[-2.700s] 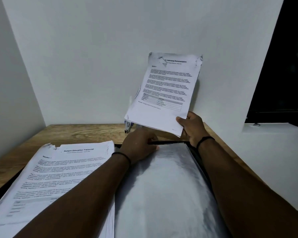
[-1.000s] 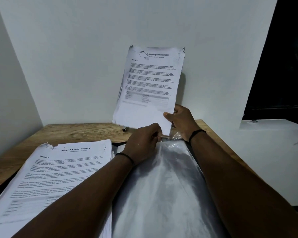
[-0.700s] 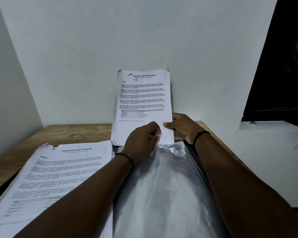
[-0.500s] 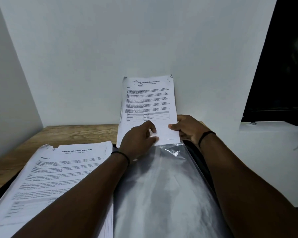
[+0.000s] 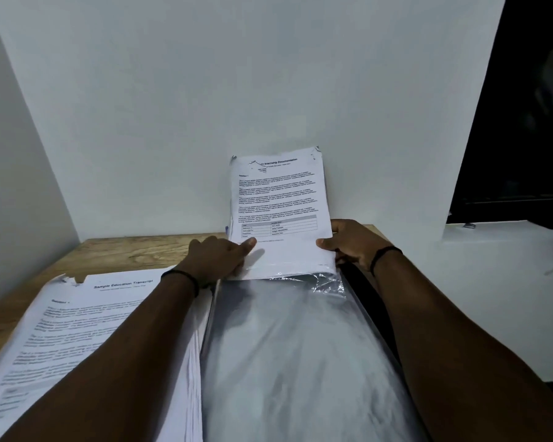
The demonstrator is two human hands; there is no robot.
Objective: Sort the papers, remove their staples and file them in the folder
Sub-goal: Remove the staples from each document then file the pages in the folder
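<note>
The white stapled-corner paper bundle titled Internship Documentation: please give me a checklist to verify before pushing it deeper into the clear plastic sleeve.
1. Both hands hold the white Internship Documentation paper bundle: ok; left hand at its lower left edge, right hand at its lower right.
2. Bottom edge is at the mouth of the clear plastic sleeve: ok.
3. Sleeve mouth is smooth: not ok; it is crumpled at the right corner.
4. Staples removed: cannot tell; the top corners look torn.
5. Bundle is straight to the sleeve: ok, only slightly tilted.
</note>
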